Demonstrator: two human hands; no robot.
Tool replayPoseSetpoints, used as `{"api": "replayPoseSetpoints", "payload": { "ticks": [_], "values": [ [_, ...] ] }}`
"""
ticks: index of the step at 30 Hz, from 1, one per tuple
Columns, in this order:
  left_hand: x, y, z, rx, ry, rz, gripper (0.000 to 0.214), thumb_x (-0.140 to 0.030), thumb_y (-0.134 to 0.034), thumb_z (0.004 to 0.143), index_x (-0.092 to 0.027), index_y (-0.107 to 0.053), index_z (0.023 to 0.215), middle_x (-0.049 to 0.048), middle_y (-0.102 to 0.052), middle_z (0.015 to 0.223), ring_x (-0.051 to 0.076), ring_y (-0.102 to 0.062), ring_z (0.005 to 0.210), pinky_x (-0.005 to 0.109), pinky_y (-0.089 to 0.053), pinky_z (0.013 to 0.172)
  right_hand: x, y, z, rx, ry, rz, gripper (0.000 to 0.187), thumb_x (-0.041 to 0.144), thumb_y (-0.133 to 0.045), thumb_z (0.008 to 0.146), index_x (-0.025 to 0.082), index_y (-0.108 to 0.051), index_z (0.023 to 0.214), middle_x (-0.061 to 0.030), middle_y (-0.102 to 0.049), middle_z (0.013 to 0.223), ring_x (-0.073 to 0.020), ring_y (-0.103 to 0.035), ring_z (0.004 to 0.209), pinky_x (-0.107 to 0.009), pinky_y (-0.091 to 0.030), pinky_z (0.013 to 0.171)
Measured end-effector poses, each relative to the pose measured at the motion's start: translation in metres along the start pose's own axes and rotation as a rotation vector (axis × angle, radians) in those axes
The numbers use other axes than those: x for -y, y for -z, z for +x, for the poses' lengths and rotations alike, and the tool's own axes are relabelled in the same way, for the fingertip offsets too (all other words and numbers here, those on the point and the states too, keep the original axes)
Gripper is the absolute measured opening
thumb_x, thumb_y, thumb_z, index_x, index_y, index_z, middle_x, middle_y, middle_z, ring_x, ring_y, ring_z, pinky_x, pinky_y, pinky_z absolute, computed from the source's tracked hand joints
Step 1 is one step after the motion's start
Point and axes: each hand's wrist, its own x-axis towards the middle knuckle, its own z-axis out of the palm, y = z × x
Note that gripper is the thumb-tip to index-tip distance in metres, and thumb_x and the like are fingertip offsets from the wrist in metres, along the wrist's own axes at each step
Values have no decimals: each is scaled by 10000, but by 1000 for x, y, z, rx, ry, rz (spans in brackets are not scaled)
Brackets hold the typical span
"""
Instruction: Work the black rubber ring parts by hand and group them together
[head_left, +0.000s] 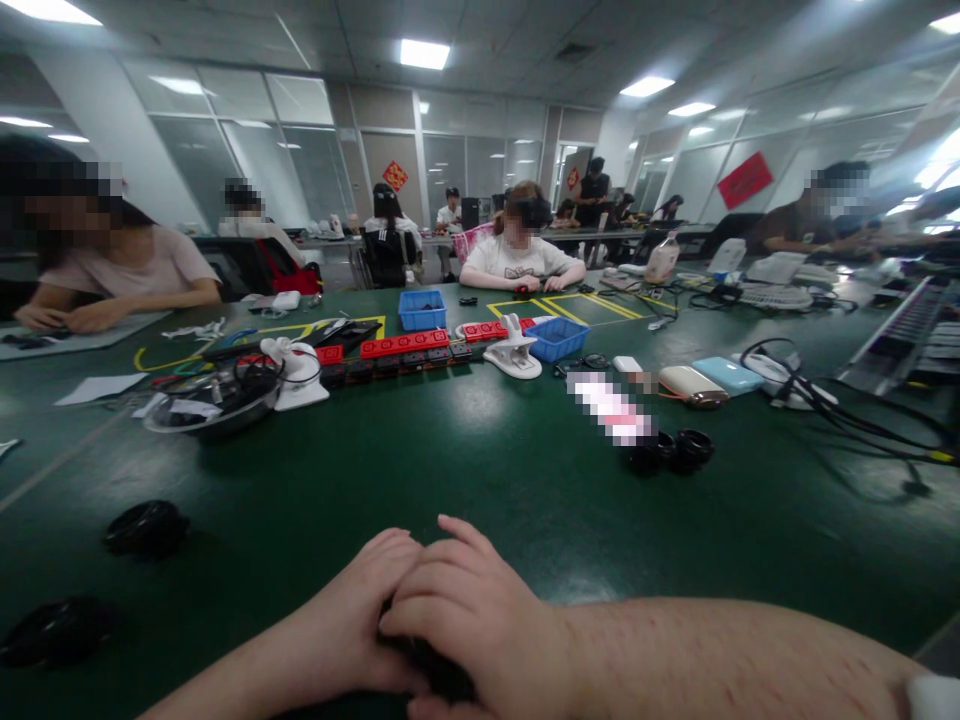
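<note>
Low at the front of the green counter point(525, 520), the left hand point(375, 590) and right hand point(480, 615) grasp a black part point(439, 668) between them, presumably pairing up so one steadies it while the other wraps over; its visible strip slants down rightward, but too much is covered to tell its true long axis or facing. Leftward lies a black round piece point(58, 632), then a second black piece point(146, 528), and farther off at right a black pair point(691, 450), perhaps set aside to leave working room.

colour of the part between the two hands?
Black; the held part shows in the head view, though largely hidden.
</note>
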Motion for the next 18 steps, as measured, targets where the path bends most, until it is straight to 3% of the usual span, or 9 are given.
{"api": "replayPoseSetpoints", "payload": {
  "ticks": [3,6,10,18],
  "values": [
    [-3,1,2,5,49,-56,461,-279,-755,580,-236,-551,991,2,-574,985,261,-497,969,409,-367,927,-1,-4,1,-71,-186,-12,493,548,-579,677,159,-521,975,-49,-601,904,-179,-529,832,-360,-377,824],
    [-8,4,3,-1,83,-62,370,-306,-751,586,-203,-542,873,6,-554,906,255,-496,936,395,-379,905,-4,-7,2,1,-227,-69,449,584,-573,697,177,-525,880,-31,-582,836,-170,-520,774,-321,-377,713],
    [-10,4,2,29,115,-35,368,-268,-749,564,-196,-528,849,3,-545,909,241,-497,904,373,-393,873,-6,-9,1,72,-142,-63,320,446,-623,712,171,-537,852,-19,-584,841,-144,-526,751,-276,-387,669],
    [6,-2,-1,11,-10,8,292,-292,-714,582,-218,-559,819,-29,-589,857,225,-518,890,369,-324,967,-5,-5,2,-40,61,40,172,255,-468,767,149,-573,852,-42,-610,872,-132,-549,814,-255,-432,744]
  ]
}}
